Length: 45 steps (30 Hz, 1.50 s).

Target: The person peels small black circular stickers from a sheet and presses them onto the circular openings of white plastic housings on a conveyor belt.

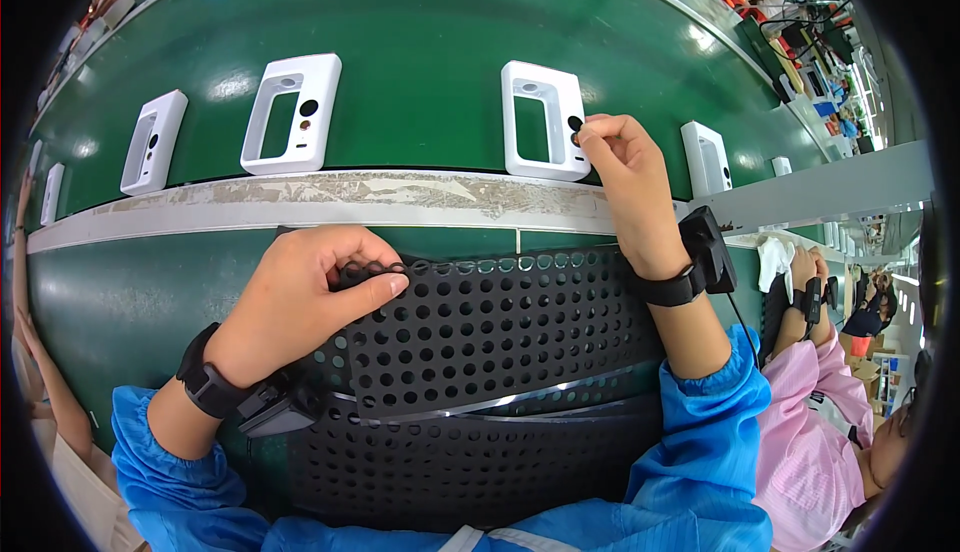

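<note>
My left hand (pixel 315 287) pinches the top left edge of a black sheet (pixel 500 327) punched with rows of round holes, thumb on its face. The sheet is tilted up in front of me. My right hand (pixel 628 157) reaches over the raised strip to a white plastic housing (pixel 515 152) with a rectangular opening. Its thumb and forefinger are pressed together at the housing's right side, just under a black round spot. Whatever is between those fingertips is hidden.
More white housings stand along the green conveyor belt (pixel 410 82), one (pixel 293 112) left of centre and another (pixel 707 160) at right. A worn pale rail (pixel 400 197) edges the belt. Another black perforated sheet (pixel 460 472) lies nearest me. A co-worker in a pink sleeve (pixel 815 392) works at right.
</note>
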Each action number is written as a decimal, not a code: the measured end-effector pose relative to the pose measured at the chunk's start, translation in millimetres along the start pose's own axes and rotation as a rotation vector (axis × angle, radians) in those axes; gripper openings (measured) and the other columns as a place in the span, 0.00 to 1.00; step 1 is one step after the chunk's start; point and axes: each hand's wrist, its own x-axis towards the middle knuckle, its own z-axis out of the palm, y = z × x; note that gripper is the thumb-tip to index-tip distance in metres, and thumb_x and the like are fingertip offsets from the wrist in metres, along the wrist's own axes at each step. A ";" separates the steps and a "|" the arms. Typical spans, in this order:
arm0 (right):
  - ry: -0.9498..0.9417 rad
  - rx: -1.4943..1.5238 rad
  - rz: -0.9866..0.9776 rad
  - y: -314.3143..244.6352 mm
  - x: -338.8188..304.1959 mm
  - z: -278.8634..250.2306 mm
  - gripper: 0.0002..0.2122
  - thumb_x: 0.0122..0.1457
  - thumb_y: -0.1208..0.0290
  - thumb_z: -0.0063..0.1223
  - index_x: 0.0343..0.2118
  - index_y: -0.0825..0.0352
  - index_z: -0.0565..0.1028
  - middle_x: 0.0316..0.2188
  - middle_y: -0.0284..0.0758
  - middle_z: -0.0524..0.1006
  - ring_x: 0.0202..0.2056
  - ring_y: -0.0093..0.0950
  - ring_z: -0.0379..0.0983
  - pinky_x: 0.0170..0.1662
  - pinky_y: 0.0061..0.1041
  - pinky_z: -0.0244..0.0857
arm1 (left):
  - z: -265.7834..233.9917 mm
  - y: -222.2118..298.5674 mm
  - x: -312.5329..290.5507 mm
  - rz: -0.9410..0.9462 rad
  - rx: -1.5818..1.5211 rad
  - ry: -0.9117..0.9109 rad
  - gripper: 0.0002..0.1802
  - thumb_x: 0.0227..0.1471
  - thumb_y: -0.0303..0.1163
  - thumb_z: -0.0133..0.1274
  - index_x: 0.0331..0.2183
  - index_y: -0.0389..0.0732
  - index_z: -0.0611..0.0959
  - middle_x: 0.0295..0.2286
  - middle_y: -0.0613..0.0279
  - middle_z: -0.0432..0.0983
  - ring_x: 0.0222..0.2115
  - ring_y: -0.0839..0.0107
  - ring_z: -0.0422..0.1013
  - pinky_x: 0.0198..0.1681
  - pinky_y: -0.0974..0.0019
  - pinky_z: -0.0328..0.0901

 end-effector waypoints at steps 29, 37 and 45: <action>-0.665 -0.240 0.137 -56.7 -41.3 45.5 0.13 0.47 0.76 0.56 0.37 0.67 0.72 0.26 0.32 0.77 0.29 0.19 0.72 0.35 0.18 0.63 | -6.2 -5.6 -3.5 0.008 -0.104 0.025 0.11 0.45 0.28 0.55 0.34 0.34 0.77 0.26 0.69 0.74 0.23 0.85 0.65 0.28 0.80 0.61; -0.525 -0.314 -0.009 -62.2 -45.6 54.3 0.08 0.47 0.76 0.57 0.32 0.67 0.75 0.27 0.33 0.76 0.31 0.21 0.72 0.37 0.18 0.62 | -10.1 -4.0 -5.3 -0.036 -0.119 -0.006 0.10 0.46 0.28 0.55 0.32 0.34 0.78 0.24 0.69 0.74 0.23 0.85 0.66 0.27 0.80 0.62; -0.420 -0.344 -0.282 -47.7 -50.5 59.6 0.05 0.45 0.77 0.57 0.28 0.68 0.76 0.28 0.33 0.74 0.32 0.26 0.70 0.38 0.21 0.62 | -6.6 -2.7 -5.0 -0.031 -0.154 -0.013 0.08 0.45 0.28 0.55 0.29 0.35 0.78 0.22 0.70 0.73 0.22 0.86 0.65 0.26 0.81 0.60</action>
